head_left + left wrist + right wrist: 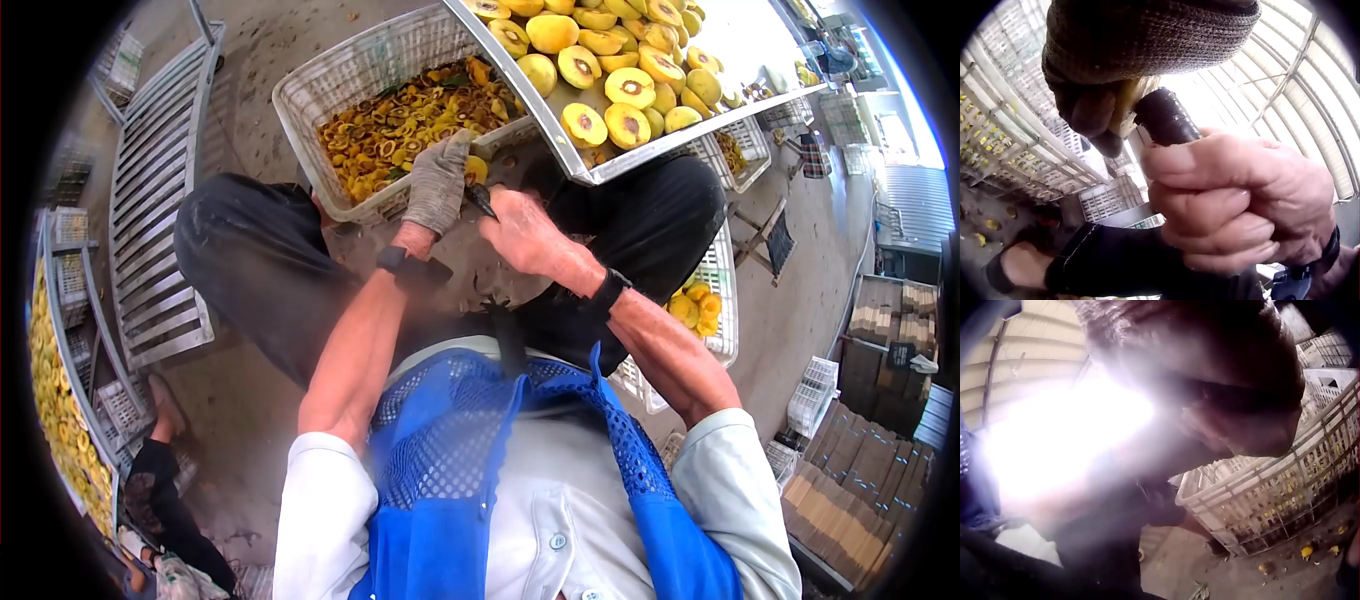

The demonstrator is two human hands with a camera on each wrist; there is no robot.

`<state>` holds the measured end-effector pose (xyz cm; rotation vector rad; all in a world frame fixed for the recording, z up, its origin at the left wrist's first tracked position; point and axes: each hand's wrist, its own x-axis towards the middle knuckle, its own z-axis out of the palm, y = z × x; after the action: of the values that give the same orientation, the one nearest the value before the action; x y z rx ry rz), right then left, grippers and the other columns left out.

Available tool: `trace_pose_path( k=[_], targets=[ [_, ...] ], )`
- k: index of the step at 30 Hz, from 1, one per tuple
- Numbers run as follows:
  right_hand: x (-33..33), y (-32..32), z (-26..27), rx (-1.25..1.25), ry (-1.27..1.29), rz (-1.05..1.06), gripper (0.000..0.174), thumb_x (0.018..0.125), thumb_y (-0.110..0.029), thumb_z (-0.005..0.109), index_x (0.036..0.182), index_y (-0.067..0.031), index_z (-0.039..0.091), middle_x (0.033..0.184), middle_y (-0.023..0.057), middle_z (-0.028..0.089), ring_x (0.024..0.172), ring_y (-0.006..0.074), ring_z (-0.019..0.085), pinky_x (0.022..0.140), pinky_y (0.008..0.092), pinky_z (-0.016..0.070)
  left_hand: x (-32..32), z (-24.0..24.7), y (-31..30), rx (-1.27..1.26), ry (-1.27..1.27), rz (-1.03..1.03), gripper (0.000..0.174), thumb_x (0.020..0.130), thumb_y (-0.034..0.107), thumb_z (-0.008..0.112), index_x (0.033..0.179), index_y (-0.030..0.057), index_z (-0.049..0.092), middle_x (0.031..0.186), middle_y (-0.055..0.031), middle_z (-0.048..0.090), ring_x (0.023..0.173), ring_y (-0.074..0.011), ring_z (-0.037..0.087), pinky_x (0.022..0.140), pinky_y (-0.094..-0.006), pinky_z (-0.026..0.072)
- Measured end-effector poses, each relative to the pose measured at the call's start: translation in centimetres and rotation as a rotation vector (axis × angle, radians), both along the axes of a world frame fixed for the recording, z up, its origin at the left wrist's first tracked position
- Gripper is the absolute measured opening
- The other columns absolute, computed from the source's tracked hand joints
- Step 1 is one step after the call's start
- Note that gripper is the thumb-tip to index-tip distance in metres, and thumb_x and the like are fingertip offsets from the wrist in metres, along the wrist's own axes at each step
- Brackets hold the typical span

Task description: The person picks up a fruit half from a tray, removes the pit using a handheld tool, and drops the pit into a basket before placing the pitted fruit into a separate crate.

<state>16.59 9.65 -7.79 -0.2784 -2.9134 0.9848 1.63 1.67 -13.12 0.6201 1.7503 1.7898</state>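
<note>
My left hand [437,185], in a grey knitted glove, grips a yellow peach piece [476,170] above the near edge of a white crate [300,110]. Bare, my right hand [527,232] curls round a black-handled tool [482,199] whose end points at the peach. In the left wrist view, the black handle [1166,119] stands out of the right fist [1229,194] and meets the fruit beneath the glove [1154,44]. The tool's working end is hidden there. Glare and shadow cover much of the right wrist view. Brown-yellow pits and scraps fill the crate's bottom.
A metal-edged table [575,165] at the front right bears many halved peaches [630,88]. Beside my right leg stands a crate with yellow peach pieces [695,308]. A slatted metal rack [160,190] stands left, and stacked cartons [850,480] lie far right.
</note>
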Motion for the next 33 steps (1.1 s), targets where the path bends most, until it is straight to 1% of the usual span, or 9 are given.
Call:
trace_pose_path(
  k=[3, 6, 15, 19, 21, 22, 29, 32, 33],
  targets=[
    [-0.6, 0.3, -1.5, -0.057, 0.155, -0.1, 0.024, 0.09, -0.017, 0.062, 0.087, 0.005, 0.055, 0.07, 0.0203, 0.058, 0.061, 0.0407, 0.057, 0.059, 0.0463, 0.0475, 0.2, 1.4, -0.8, 0.142, -0.052, -0.05, 0.036, 0.108, 0.03, 0.054, 0.105, -0.003, 0.069, 0.088, -0.0018, 0.067, 0.079, -0.0117, 0.055, 0.075, -0.0315, 0.0498],
    [-1.1, 0.0, 4.8, -0.902, -0.48, -0.372, 0.024, 0.093, -0.02, 0.065, 0.083, -0.002, 0.053, 0.069, 0.0009, 0.049, 0.048, 0.0093, 0.042, 0.04, 0.0282, 0.0314, 0.7, 2.9, -1.1, 0.131, 0.216, -0.091, 0.035, 0.106, 0.03, 0.055, 0.098, 0.0001, 0.07, 0.081, -0.004, 0.065, 0.073, -0.0116, 0.055, 0.068, -0.0301, 0.0481],
    [-0.2, 1.2, 2.7, -1.618, -0.51, -0.384, 0.02, 0.095, -0.016, 0.065, 0.082, -0.0081, 0.051, 0.065, -0.0057, 0.042, 0.047, 0.0045, 0.034, 0.04, 0.0238, 0.0249, 0.9, 2.6, -1.0, 0.102, 0.237, -0.112, 0.034, 0.106, 0.031, 0.057, 0.096, 0.0005, 0.068, 0.078, -0.0015, 0.061, 0.07, -0.0098, 0.045, 0.063, -0.0297, 0.0446],
    [0.0, -0.3, 0.8, -0.918, -0.406, -0.392, 0.02, 0.095, -0.015, 0.063, 0.081, -0.0031, 0.055, 0.062, 0.0043, 0.05, 0.046, 0.0184, 0.046, 0.042, 0.0331, 0.0353, 1.5, 3.0, -0.8, 0.196, 0.064, -0.093, 0.036, 0.106, 0.033, 0.056, 0.099, 0.0012, 0.07, 0.079, -0.0024, 0.062, 0.07, -0.0102, 0.047, 0.064, -0.0289, 0.0459],
    [0.1, -0.9, -1.1, -0.126, 0.139, -0.179, 0.027, 0.09, -0.02, 0.065, 0.089, 0.0056, 0.058, 0.072, 0.024, 0.06, 0.065, 0.0415, 0.059, 0.061, 0.0465, 0.0472, 1.3, 2.8, -1.0, 0.186, -0.015, -0.102, 0.038, 0.106, 0.035, 0.056, 0.1, 0.0006, 0.07, 0.081, -0.0025, 0.063, 0.072, -0.0104, 0.05, 0.066, -0.0288, 0.0471],
    [0.3, -1.0, -0.1, -0.221, -0.043, -0.235, 0.034, 0.089, -0.025, 0.064, 0.091, 0.0083, 0.057, 0.082, 0.0316, 0.06, 0.084, 0.0506, 0.058, 0.077, 0.0513, 0.0468, 1.1, 2.6, -1.2, 0.179, -0.097, -0.109, 0.04, 0.106, 0.036, 0.055, 0.1, 0.0, 0.071, 0.083, -0.0025, 0.064, 0.074, -0.0105, 0.052, 0.068, -0.0286, 0.0484],
    [-0.3, -0.6, 1.5, -0.192, -0.087, -0.255, 0.033, 0.091, -0.026, 0.066, 0.089, 0.0054, 0.057, 0.074, 0.0222, 0.06, 0.068, 0.0402, 0.06, 0.064, 0.0461, 0.0476, -1.0, 2.8, -1.6, -0.018, 0.084, -0.16, 0.04, 0.109, 0.032, 0.05, 0.111, -0.0042, 0.067, 0.094, -0.0041, 0.066, 0.087, -0.0128, 0.058, 0.08, -0.0314, 0.0515],
    [-0.2, 0.2, 4.6, -0.689, -0.321, -0.224, 0.033, 0.096, -0.029, 0.067, 0.082, -0.0019, 0.054, 0.067, 0.0002, 0.048, 0.053, 0.0081, 0.046, 0.047, 0.0285, 0.0366, -1.8, 4.1, -2.0, 0.011, -0.115, -0.429, 0.035, 0.107, 0.029, 0.051, 0.109, -0.0028, 0.066, 0.092, -0.0051, 0.065, 0.082, -0.0127, 0.058, 0.076, -0.0303, 0.051],
    [-0.2, 0.3, 4.6, -0.689, -0.318, -0.222, 0.033, 0.096, -0.029, 0.067, 0.082, -0.0019, 0.054, 0.067, 0.0002, 0.048, 0.053, 0.0081, 0.046, 0.047, 0.0285, 0.0366, -1.9, 4.2, -2.0, 0.011, -0.111, -0.428, 0.035, 0.107, 0.029, 0.051, 0.109, -0.0028, 0.066, 0.092, -0.0051, 0.065, 0.082, -0.0127, 0.058, 0.076, -0.0303, 0.051]
  ],
)
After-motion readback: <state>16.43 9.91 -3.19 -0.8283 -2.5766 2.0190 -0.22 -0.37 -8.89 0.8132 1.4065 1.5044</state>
